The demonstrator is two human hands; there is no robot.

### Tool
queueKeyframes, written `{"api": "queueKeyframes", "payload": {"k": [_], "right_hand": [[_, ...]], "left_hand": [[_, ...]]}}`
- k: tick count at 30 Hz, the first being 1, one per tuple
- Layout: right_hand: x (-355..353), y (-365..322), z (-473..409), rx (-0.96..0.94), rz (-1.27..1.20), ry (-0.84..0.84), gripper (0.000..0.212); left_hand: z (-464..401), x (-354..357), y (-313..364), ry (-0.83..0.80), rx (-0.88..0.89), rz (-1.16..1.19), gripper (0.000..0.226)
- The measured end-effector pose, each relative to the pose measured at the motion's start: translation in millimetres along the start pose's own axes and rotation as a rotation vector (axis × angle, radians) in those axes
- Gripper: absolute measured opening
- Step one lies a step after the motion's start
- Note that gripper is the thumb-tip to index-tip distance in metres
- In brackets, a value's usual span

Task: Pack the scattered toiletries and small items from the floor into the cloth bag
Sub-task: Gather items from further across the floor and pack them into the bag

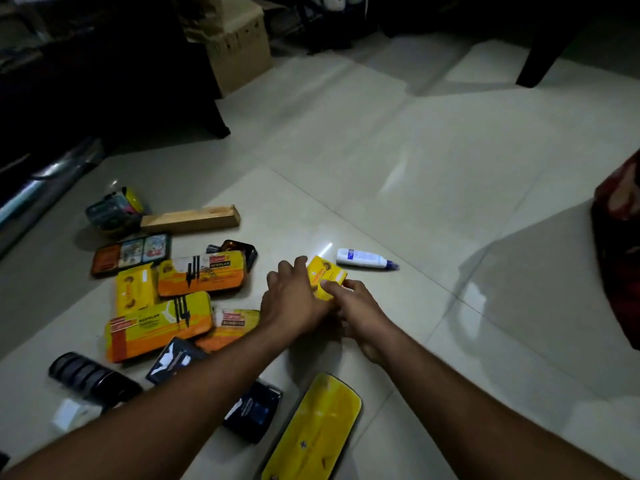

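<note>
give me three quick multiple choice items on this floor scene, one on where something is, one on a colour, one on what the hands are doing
1. Where does the white tube lie relative to the hands?
A. beyond them and to the right, on bare tile
B. on top of the wooden box
C. under the left forearm

2. What colour is the small box in the hands?
A. green
B. yellow
C. white

3. What are the hands doing?
A. both hang idle above the floor
B. only the left one touches anything
C. both grip the small box

Answers:
1. A, the white tube rests alone on the floor past the fingers.
2. B, the small box shows a yellow face with orange print.
3. C, the left hand and the right hand both curl fingers round it.
</note>
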State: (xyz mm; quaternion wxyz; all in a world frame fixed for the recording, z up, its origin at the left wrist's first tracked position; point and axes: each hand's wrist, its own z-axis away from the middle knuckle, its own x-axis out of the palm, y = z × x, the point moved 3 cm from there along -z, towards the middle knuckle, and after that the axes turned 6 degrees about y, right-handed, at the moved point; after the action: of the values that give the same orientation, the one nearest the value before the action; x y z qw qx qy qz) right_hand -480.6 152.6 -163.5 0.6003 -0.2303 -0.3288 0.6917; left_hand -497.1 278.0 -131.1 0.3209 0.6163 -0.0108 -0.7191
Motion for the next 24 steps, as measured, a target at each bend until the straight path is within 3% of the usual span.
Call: {"api": "queueKeyframes", "payload": {"k": [3, 9, 11, 16, 19, 24], "right_hand": [[-13, -11, 6, -0.057, -0.141, 0.060, 0.037], [-89, -85, 35, -0.238, -0.105, 0.187, 0.038], [-124, -119, 52, -0.291, -0.079, 0.241, 0.038], [-206, -183, 106, -0.499, -0.012, 0.400, 0.040], [-261, -209, 140, -0.667, -0.047, 0.541, 0.045], [-333, -242, 199, -1.002, -0.169, 0.842, 0.059]], "left_hand": [[19, -2, 26, -0.039, -0.016, 0.274, 0.070], [24, -21, 117, -0.103, 0.230, 0.604, 0.079], [24, -27, 160, -0.161, 0.313, 0.625, 0.085], [38, -36, 271, -0.225, 0.510, 0.587, 0.130], [57, -43, 336, -0.220, 0.677, 0.598, 0.134], [84, -60, 451, -0.130, 0.925, 0.649, 0.120]]}}
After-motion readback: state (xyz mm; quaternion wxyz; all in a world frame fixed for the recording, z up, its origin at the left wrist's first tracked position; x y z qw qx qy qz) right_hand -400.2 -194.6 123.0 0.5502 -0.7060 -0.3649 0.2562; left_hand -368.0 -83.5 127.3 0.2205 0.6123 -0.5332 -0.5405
